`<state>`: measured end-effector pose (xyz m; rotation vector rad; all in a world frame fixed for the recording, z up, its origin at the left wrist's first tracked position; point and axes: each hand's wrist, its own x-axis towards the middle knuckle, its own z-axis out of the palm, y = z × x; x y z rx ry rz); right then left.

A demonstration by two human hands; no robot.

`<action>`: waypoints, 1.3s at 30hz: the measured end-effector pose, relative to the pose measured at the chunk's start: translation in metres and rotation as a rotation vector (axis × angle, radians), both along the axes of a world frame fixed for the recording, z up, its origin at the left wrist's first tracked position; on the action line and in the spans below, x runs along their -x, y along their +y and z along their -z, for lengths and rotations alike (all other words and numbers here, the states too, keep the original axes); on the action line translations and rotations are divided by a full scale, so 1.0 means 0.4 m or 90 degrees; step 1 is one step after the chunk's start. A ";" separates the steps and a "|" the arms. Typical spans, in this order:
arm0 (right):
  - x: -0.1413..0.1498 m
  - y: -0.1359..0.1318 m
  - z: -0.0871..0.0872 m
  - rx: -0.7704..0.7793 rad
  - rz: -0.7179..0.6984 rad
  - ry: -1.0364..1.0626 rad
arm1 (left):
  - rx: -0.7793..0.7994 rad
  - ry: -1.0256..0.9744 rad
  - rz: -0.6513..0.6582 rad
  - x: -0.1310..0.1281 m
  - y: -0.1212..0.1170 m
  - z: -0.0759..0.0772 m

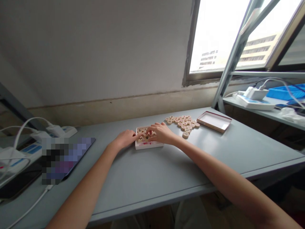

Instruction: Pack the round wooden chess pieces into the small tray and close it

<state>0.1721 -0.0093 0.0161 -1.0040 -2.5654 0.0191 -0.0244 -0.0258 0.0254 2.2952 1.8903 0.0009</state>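
Note:
A shallow white box (pixel 149 145) sits on the grey table, with several round wooden xiangqi pieces (pixel 140 138) laid in it, dark characters on top. My left hand (pixel 126 138) rests at the box's left side, index finger stretched out onto the pieces. Over the box's right side, my right hand (pixel 162 132) reaches in with bent fingers and thumb closed about a piece, partly hidden by the fingers. A loose cluster of more xiangqi pieces (pixel 183 121), some with reddish characters, lies on the table right of the box.
The open box lid (pixel 214 121) lies at the back right. On the left are a phone or tablet with a blurred screen (pixel 68 159), white cables and power strips (pixel 64 131). A side shelf (pixel 252 108) holds chargers and a blue tray (pixel 286 92). A metal post (pixel 228 73) rises near the window.

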 end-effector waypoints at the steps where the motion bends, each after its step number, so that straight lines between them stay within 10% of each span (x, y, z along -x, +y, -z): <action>1: 0.002 -0.002 0.003 0.003 -0.005 0.001 | -0.008 -0.010 0.005 0.002 0.002 0.003; 9: -0.017 -0.021 -0.033 -0.029 -0.021 -0.008 | -0.055 0.010 -0.011 -0.005 -0.006 0.002; 15: -0.209 -0.046 -0.110 0.030 0.164 -0.150 | -0.093 -0.075 0.007 0.017 0.007 0.025; 22: -0.327 -0.083 -0.060 0.038 0.136 -0.109 | -0.054 -0.302 0.012 0.038 0.034 0.053; 32: -0.205 -0.012 -0.103 0.177 0.088 0.018 | -0.136 -0.196 -0.096 0.017 0.030 0.053; 39: -0.030 0.017 -0.055 0.078 -0.008 0.066 | -0.168 -0.137 -0.121 0.013 0.014 0.045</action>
